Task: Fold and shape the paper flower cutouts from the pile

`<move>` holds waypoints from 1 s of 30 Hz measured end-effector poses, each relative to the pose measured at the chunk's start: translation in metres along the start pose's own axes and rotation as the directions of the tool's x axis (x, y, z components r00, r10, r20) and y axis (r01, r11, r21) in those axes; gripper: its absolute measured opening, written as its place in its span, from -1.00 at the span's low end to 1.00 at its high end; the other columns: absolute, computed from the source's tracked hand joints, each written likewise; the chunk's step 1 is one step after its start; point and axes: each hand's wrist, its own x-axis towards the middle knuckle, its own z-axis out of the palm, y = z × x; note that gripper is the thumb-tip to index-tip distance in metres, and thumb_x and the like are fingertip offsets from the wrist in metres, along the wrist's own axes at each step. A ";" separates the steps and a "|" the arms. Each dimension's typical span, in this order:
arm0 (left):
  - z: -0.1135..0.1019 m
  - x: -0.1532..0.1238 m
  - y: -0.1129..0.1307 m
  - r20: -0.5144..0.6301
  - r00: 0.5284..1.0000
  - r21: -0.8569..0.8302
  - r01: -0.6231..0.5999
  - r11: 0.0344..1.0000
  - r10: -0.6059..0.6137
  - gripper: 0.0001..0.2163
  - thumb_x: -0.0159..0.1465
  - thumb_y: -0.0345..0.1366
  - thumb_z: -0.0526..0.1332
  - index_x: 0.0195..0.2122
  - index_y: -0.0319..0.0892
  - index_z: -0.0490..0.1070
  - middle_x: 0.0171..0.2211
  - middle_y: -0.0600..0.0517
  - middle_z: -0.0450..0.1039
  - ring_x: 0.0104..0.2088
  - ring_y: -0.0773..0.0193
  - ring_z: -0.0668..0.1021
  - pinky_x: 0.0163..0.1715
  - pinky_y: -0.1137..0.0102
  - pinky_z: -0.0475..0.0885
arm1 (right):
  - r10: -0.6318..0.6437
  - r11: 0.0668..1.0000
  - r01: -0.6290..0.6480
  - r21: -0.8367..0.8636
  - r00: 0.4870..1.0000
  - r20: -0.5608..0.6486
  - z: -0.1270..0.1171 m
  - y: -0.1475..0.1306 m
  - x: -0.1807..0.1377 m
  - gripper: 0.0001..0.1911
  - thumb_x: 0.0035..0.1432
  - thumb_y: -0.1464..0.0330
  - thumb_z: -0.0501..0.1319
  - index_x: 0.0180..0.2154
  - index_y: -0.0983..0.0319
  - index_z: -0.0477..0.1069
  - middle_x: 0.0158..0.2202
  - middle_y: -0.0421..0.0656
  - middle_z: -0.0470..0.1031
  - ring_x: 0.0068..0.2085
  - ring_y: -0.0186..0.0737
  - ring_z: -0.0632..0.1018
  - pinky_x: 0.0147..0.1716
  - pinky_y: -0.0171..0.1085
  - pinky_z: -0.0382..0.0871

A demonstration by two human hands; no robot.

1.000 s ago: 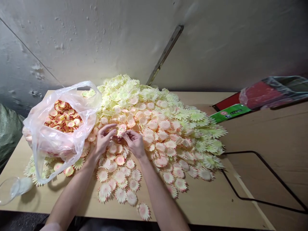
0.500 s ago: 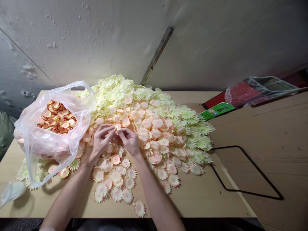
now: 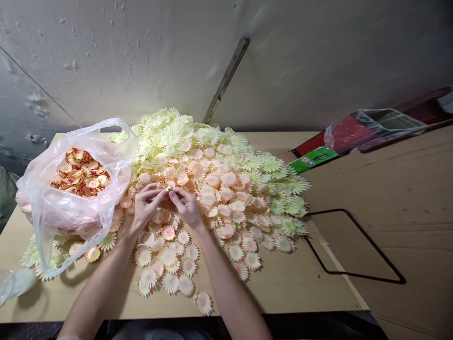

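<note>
My left hand [image 3: 148, 204] and my right hand [image 3: 186, 205] meet over the near side of a large heap of artificial flower heads [image 3: 226, 182]. Thumb and fingers of each are pinched on one small yellowish flower piece [image 3: 166, 187] between them, its shape partly covered by the fingertips. Pale pink pieces with reddish edges lie under and in front of both hands, while greenish-white ones form the back and right of the heap. Left of my left hand stands an open white plastic bag [image 3: 71, 212], with red-edged yellow flower pieces [image 3: 83, 172] inside.
The heap spreads over a light wooden table [image 3: 283, 288] against a grey wall [image 3: 159, 66]. A black wire frame [image 3: 354, 274] juts past the right edge, over cardboard [image 3: 417, 212]. Behind it is a red box [image 3: 348, 134]. A clear plastic bag [image 3: 16, 285] lies at the left front.
My fingertips have drawn closer together around the flower piece, which now shows less between them. The whole view has shifted slightly, with the table and heap a little further left.
</note>
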 end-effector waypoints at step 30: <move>-0.001 0.002 -0.007 0.031 0.997 -0.074 0.069 0.995 -0.067 -0.81 0.13 -0.19 0.35 -0.38 -0.24 0.58 -0.28 -0.06 0.50 -0.26 0.29 0.54 -0.33 0.50 0.42 | -0.005 0.999 0.004 -0.048 1.000 -0.028 0.001 0.010 0.003 -0.77 0.19 0.18 0.18 -0.31 0.23 0.40 -0.37 -0.16 0.46 -0.38 -0.28 0.47 -0.36 -0.31 0.40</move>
